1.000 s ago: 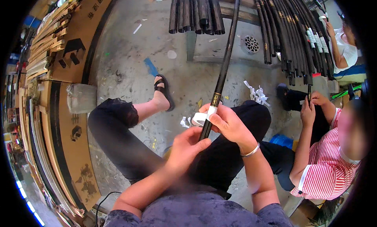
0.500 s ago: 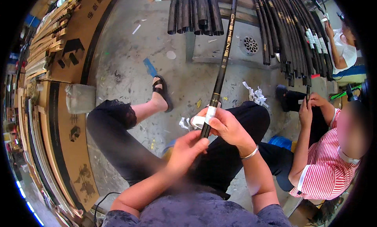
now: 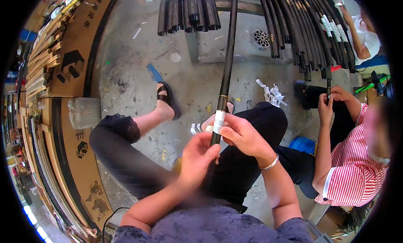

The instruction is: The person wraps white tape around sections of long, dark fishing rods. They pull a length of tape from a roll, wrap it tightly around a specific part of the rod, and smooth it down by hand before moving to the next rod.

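Note:
A long black fishing rod with thin gold rings slants away from me over my lap. My left hand is closed round its lower part, thumb along the near side. A white tape band wraps the rod just above that grip. At the band, my right hand pinches the rod from the right, its thumb and fingers against the white wrap. A small bit of a white tape roll shows by my left fingertips; the rest is hidden behind the fingers and rod.
Bundles of black rods lie ahead and at far right. White tape scraps litter the floor. A co-worker in a striped shirt sits close on my right, holding another rod. Cardboard boxes line the left.
The rod has turned on its long axis, and its gold lettering has gone from sight. The white tape roll is now mostly hidden. My left fingers have come up nearer the band.

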A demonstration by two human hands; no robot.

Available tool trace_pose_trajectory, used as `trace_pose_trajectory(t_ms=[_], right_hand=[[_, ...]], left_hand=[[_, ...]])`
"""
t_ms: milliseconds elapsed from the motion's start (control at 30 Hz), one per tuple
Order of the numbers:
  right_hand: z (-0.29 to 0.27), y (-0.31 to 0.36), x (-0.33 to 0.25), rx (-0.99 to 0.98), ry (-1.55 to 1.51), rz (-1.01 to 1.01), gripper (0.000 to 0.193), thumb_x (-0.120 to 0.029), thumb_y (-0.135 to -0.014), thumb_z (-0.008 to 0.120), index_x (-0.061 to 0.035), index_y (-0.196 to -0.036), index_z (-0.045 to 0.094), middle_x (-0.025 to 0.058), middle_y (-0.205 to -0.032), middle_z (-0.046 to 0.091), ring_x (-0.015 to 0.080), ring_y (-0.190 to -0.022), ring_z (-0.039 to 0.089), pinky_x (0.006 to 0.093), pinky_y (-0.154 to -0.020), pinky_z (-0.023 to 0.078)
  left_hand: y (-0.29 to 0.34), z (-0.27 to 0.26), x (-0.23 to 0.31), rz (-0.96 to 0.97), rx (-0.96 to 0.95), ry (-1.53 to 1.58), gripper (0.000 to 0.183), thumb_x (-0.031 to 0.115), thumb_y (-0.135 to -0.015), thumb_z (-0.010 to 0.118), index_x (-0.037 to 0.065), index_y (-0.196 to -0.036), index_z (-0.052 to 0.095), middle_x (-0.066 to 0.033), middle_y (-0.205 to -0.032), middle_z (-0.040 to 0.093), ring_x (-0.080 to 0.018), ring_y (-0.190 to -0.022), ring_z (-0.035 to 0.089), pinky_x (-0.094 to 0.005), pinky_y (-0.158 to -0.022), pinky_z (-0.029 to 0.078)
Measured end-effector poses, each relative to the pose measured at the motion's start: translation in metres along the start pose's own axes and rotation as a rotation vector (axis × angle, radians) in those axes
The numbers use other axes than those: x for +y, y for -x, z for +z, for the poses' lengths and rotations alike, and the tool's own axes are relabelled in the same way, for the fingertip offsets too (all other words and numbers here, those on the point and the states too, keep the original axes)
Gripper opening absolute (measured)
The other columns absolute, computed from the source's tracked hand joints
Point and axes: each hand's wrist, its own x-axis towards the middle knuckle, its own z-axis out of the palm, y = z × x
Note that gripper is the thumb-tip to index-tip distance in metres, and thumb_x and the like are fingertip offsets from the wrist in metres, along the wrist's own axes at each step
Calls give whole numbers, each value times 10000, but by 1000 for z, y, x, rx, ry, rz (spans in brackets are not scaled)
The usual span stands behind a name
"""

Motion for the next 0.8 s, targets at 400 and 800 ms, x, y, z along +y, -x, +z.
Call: trace_pose_trajectory(t_ms=[400,800], right_hand=[[6,2,-6,-42,-39,-50,329,-326,-995,548,-28,-1132,576,-25,-756,535,48,-630,447,212,-574,397],[3,6,-11,-25,217,-49,276,-240,-979,568,-27,-1153,584,5,-846,622,72,-713,522,239,-639,449]], left_hand=[[-1,8,5,-58,27,22,538,40,-906,629,37,-1406,430,-91,-896,620,-140,-658,594,-275,-557,512],[0,9,4,8,39,-135,494,88,-913,638,31,-1371,462,-54,-951,609,-134,-730,597,-270,-649,523]])
